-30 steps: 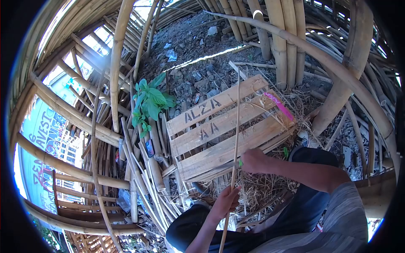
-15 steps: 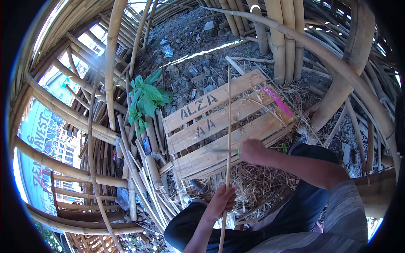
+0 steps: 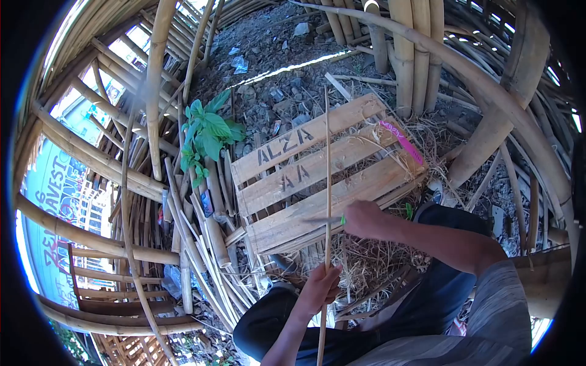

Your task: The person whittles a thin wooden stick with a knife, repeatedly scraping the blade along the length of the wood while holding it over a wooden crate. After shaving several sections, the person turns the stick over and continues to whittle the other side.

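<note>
Lower centre: left hand (image 3: 320, 285) grips a bamboo strip (image 3: 328, 152); right hand (image 3: 365, 219) clenches a knife (image 3: 314, 220) across it, apparently shaving, which calls for steadiness.

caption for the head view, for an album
Left hand grips a thin stick, right hand holds a knife across it, above a slatted wooden crate.

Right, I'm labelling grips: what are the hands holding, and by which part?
Left hand: bamboo strip, along its lower visible stretch. Right hand: knife, by its green handle.
</note>
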The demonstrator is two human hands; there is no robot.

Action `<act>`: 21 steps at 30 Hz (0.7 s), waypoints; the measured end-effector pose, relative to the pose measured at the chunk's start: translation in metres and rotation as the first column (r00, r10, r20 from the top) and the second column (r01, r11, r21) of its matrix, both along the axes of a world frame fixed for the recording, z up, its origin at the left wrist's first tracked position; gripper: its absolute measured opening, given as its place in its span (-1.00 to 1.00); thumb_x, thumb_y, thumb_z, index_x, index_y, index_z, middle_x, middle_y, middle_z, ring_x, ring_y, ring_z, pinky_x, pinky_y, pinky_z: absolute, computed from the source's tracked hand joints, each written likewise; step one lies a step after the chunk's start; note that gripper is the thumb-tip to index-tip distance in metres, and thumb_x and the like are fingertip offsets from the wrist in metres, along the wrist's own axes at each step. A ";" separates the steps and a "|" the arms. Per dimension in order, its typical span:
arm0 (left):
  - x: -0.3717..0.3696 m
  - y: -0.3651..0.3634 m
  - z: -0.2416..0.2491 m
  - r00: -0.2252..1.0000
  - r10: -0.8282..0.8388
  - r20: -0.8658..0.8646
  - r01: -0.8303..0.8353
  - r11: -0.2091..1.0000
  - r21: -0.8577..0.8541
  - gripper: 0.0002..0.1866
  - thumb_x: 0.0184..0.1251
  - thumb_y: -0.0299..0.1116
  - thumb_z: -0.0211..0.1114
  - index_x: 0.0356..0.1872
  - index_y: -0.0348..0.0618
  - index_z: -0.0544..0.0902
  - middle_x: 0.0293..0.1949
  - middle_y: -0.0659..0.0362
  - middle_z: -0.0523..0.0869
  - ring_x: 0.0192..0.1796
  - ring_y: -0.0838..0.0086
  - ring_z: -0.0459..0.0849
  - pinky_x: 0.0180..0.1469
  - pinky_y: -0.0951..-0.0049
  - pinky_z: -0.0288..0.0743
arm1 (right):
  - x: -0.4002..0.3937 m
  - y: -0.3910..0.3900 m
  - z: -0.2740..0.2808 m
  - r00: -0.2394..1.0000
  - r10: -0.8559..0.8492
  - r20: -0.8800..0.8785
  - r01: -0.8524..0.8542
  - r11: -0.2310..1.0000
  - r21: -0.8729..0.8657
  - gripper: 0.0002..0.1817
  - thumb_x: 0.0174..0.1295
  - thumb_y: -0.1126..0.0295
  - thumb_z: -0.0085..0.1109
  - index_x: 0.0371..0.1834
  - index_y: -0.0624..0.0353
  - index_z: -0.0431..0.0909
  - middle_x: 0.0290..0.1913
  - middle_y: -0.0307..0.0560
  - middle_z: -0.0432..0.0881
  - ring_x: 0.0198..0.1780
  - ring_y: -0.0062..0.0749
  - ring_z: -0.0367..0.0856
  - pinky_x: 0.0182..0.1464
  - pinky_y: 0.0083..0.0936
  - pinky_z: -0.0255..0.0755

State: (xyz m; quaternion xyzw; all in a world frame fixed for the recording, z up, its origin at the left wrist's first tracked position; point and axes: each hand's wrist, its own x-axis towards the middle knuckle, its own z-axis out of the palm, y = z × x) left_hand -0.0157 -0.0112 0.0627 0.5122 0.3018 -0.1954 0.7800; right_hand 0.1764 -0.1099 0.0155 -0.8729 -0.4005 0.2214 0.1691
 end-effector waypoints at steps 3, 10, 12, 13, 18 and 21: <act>0.002 0.001 0.001 1.000 0.003 0.011 -0.003 1.000 -0.004 -0.75 0.41 -0.23 0.01 -0.45 0.01 0.20 -0.69 0.45 0.13 -0.74 0.80 0.05 -0.76 0.70 -0.16 | 0.036 -0.005 -0.004 0.983 -0.169 0.070 0.163 0.983 0.080 -0.74 -0.09 0.29 0.11 -0.54 0.31 0.60 -0.52 0.20 0.59 -0.42 0.02 0.63 -0.30 -0.20 0.52; 0.002 0.000 -0.003 0.999 -0.034 0.020 0.030 0.989 0.143 -0.74 0.40 -0.22 0.03 -0.46 -0.04 0.24 -0.70 0.44 0.15 -0.75 0.79 0.08 -0.76 0.69 -0.12 | -0.024 -0.003 0.024 0.995 0.098 -0.030 -0.098 0.995 0.007 -0.71 -0.03 0.25 0.12 -0.47 0.31 0.58 -0.47 0.17 0.61 -0.37 -0.04 0.65 -0.28 -0.24 0.53; 0.003 -0.002 -0.004 0.996 -0.074 0.044 0.061 0.967 0.248 -0.75 0.40 -0.23 0.04 -0.45 -0.07 0.27 -0.70 0.42 0.17 -0.75 0.78 0.10 -0.76 0.68 -0.09 | -0.032 -0.005 0.023 0.991 0.128 -0.039 -0.124 0.988 0.088 -0.70 -0.05 0.24 0.13 -0.48 0.32 0.58 -0.49 0.18 0.61 -0.38 -0.03 0.64 -0.28 -0.24 0.53; 0.003 -0.002 -0.004 0.996 -0.078 0.041 0.066 0.967 0.247 -0.75 0.40 -0.23 0.04 -0.45 -0.07 0.27 -0.70 0.42 0.17 -0.75 0.78 0.10 -0.76 0.68 -0.09 | -0.030 -0.005 0.022 0.994 0.112 -0.018 -0.109 0.987 0.114 -0.70 -0.05 0.23 0.14 -0.49 0.32 0.58 -0.50 0.18 0.60 -0.40 -0.03 0.64 -0.28 -0.24 0.53; 0.003 0.003 0.000 0.995 -0.054 0.089 0.032 0.972 0.233 -0.78 0.40 -0.26 0.02 -0.43 -0.08 0.28 -0.70 0.42 0.19 -0.75 0.78 0.11 -0.75 0.68 -0.08 | 0.001 -0.011 0.040 0.998 0.021 -0.067 -0.010 0.988 0.157 -0.72 -0.08 0.26 0.21 -0.46 0.31 0.56 -0.54 0.14 0.58 -0.41 -0.06 0.63 -0.31 -0.26 0.50; 0.003 0.003 0.000 0.996 -0.042 0.081 0.025 0.978 0.207 -0.78 0.41 -0.27 0.02 -0.44 -0.07 0.27 -0.70 0.43 0.19 -0.75 0.79 0.10 -0.75 0.68 -0.09 | 0.007 -0.016 0.044 0.987 0.036 -0.159 0.050 0.864 0.501 -0.78 -0.04 0.31 0.21 -0.45 0.26 0.56 -0.58 0.05 0.57 -0.49 -0.10 0.60 -0.40 -0.33 0.43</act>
